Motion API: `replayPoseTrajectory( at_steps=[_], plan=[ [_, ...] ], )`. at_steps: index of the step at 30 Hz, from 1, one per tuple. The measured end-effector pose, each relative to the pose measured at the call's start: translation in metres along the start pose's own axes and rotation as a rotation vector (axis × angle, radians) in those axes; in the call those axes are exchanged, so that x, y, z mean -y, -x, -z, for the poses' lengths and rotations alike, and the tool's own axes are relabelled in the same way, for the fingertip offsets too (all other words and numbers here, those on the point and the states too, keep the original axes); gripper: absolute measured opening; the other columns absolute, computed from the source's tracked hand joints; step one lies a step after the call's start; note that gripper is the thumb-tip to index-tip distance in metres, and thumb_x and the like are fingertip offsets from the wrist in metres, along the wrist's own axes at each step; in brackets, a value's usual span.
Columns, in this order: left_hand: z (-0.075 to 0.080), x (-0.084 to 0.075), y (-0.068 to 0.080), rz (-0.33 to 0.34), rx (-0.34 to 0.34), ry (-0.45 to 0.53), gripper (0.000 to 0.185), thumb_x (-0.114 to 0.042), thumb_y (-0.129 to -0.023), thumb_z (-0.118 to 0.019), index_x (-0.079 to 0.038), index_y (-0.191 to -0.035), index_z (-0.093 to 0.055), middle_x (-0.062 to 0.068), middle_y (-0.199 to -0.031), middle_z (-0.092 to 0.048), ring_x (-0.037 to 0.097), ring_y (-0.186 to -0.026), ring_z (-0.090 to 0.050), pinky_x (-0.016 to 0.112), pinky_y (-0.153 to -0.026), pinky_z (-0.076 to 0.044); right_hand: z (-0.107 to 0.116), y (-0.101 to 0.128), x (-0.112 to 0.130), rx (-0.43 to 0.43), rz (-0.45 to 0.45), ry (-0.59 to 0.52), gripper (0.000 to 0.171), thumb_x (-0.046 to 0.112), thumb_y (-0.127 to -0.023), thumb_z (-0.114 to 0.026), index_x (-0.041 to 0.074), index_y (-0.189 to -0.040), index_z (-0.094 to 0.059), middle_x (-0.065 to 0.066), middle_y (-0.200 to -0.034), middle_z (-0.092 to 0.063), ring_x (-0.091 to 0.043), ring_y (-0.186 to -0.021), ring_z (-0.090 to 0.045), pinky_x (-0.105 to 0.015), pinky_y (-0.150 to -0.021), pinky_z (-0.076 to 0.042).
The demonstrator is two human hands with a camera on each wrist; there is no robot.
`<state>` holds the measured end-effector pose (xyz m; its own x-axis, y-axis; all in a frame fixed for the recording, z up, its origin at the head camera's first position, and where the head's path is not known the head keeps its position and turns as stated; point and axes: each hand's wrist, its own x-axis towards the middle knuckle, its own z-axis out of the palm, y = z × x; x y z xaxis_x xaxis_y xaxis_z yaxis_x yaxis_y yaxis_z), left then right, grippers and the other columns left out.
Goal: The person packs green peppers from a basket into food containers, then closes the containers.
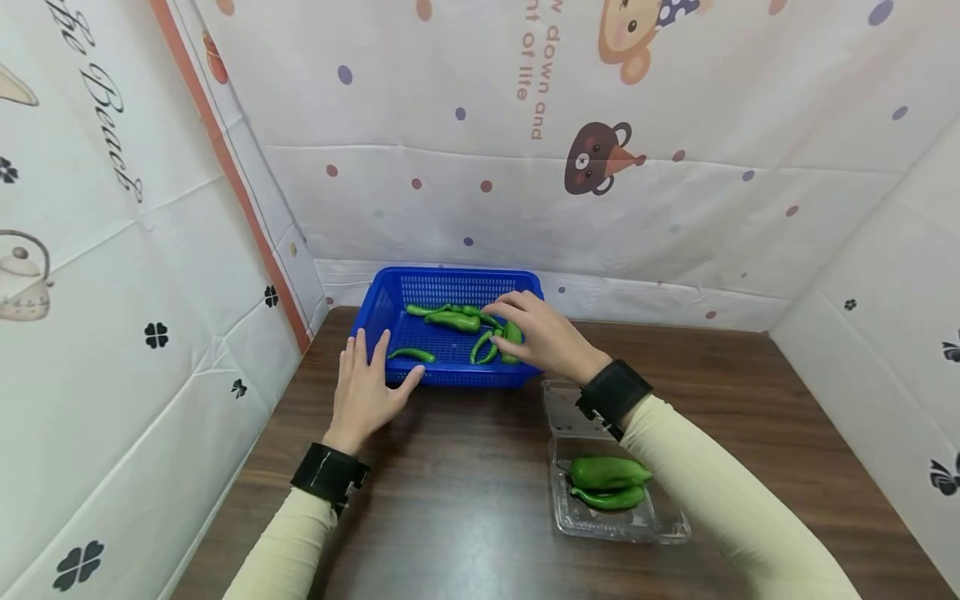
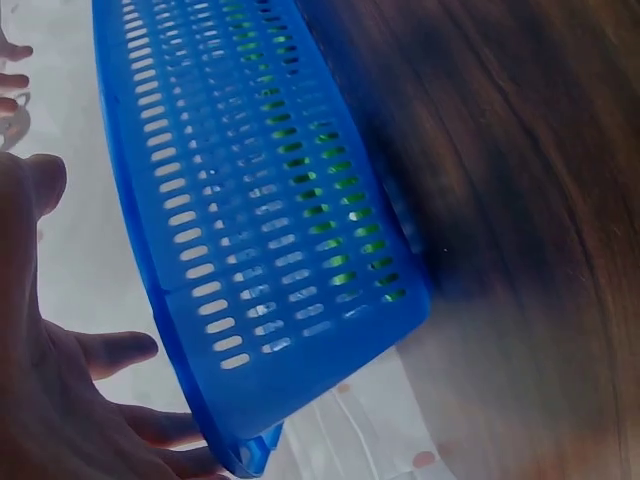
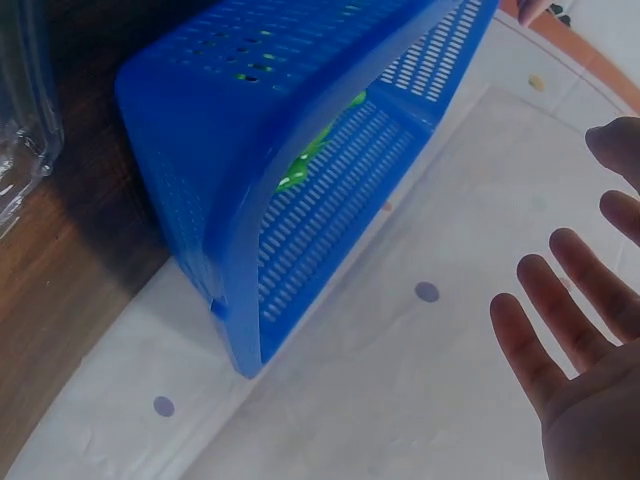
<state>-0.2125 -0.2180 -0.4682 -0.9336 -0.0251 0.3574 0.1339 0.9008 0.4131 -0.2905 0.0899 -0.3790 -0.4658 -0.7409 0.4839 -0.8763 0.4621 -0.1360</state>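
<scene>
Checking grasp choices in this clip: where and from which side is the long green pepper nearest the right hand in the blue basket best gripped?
Probably mid-body, from above. The pepper lies flat on the floor of the blue basket, whose walls block a sideways approach. The right hand already hovers over it with fingers straight, so a thumb-and-finger pinch across its narrow width suits. The left hand rests at the basket's near wall.

Light was bright and even, apparently from above, with only soft shadows under the hands on the dark surface (image 1: pixel 465 500). A pale sheen lay on the wood, and small glints showed on the clear tray (image 1: pixel 667 525). The head view was sharp, bowed toward its edges. Both wrist views were soft: the basket (image 2: pixel 250 200) blurred at close range, the fingers (image 3: pixel 530 350) hazy.
</scene>
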Motion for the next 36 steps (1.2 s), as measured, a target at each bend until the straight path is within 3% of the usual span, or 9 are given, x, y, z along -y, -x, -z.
replayPoseTrajectory(
  at_steps=[17, 30, 36],
  plan=[
    [-0.002, 0.021, -0.014, 0.096, 0.030, -0.039, 0.095, -0.066, -0.094, -0.059, -0.004, -0.161, -0.031, 0.036, -0.163, -0.016, 0.052, -0.153, -0.008, 0.064, -0.123, -0.006, -0.044, -0.061, -0.022, 0.295, -0.186, -0.025, 0.064, 0.031, -0.097, -0.073, 0.018, -0.155, -0.046, -0.015, -0.147, -0.052, -0.033, -0.135, -0.050, -0.049, -0.107, -0.048],
    [-0.006, 0.018, -0.022, 0.108, 0.097, -0.059, 0.102, -0.070, -0.093, -0.058, 0.002, -0.159, -0.030, 0.035, -0.164, -0.015, 0.050, -0.153, -0.008, 0.061, -0.124, -0.010, -0.069, -0.085, -0.053, 0.405, -0.285, -0.060, 0.064, 0.028, -0.098, -0.072, 0.017, -0.155, -0.045, -0.018, -0.152, -0.047, -0.037, -0.138, -0.047, -0.054, -0.107, -0.045],
    [-0.008, 0.019, -0.024, 0.098, 0.100, -0.076, 0.102, -0.071, -0.094, -0.055, -0.001, -0.161, -0.026, 0.035, -0.164, -0.014, 0.049, -0.154, -0.006, 0.061, -0.124, -0.009, -0.084, -0.101, -0.061, 0.468, -0.321, -0.063, 0.061, 0.028, -0.100, -0.070, 0.016, -0.154, -0.046, -0.018, -0.152, -0.048, -0.038, -0.138, -0.048, -0.054, -0.108, -0.045]
  ],
)
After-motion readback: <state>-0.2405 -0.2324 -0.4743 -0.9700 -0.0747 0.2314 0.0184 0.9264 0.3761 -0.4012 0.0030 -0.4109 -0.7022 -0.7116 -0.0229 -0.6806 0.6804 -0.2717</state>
